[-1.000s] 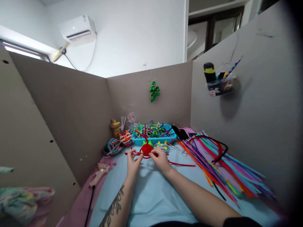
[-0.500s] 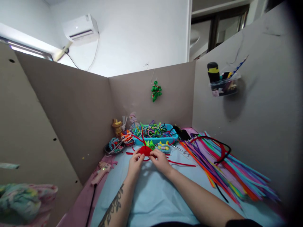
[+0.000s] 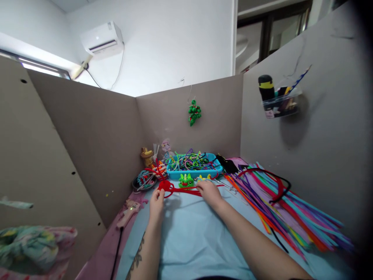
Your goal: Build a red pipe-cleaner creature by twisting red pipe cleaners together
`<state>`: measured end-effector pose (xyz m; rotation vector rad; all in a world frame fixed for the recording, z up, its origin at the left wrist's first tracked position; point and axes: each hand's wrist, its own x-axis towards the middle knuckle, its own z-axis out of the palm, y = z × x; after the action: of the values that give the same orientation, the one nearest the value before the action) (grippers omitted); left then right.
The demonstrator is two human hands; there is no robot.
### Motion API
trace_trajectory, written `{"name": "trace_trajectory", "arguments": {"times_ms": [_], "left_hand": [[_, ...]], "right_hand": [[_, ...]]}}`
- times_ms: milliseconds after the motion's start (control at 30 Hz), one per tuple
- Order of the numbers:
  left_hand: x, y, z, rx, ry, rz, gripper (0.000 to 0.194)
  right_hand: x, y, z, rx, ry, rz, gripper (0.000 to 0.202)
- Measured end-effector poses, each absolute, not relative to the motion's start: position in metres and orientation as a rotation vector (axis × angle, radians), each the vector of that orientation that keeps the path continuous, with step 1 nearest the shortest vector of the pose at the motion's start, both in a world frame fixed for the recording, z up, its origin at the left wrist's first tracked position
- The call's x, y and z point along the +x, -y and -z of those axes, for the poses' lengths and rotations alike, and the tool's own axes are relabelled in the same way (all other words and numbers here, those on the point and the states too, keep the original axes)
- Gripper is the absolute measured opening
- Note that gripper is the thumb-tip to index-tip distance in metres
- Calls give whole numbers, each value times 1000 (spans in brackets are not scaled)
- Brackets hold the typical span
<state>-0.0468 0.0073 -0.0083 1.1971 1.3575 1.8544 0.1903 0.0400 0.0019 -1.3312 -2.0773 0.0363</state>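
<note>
Two hands' grip on red pipe-cleaner piece (image 3: pixel 167 187)

My bench (image 3: pixel 96 256) carries a pale blue cloth (image 3: pixel 192 241). At one o'clock lies a spread of coloured pipe cleaners (image 3: pixel 279 206), at twelve a blue tray (image 3: pixel 195 172), at ten a glue gun (image 3: pixel 128 212).

Nearer the body than either grip, the blue sheet on the tabletop (image 3: pixel 186 241) lies open between the two forearms, giving free passage there. Just beyond the right grip (image 3: pixel 208 191) stand a green figure (image 3: pixel 185 180) and the blue tray (image 3: pixel 194 171) full of bent stems, and to its right a fan of coloured stems (image 3: pixel 279 210) blocks the surface. Left of the left grip (image 3: pixel 157 195) lie a glue gun (image 3: pixel 128 212) and the grey partition wall (image 3: pixel 96 144).
</note>
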Motion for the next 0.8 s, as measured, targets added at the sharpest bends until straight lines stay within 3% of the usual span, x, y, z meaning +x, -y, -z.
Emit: {"name": "trace_trajectory", "arguments": {"times_ms": [200,400,533,800], "left_hand": [[-46,-7,12,1187,-1334,-1841,42],[-38,-3,8,1098,-1260,-1745,42],[-32,1,4,933,-1186,-1672,42],[-23,9,5,904,-1142,-1588,40]], "right_hand": [[194,-34,-12,-1479,1932,103,15],[186,-40,-8,-1188,1535,-603,10],[172,-34,-8,-940,1208,-1198,22],[161,-22,-16,-646,888,-1348,34]]}}
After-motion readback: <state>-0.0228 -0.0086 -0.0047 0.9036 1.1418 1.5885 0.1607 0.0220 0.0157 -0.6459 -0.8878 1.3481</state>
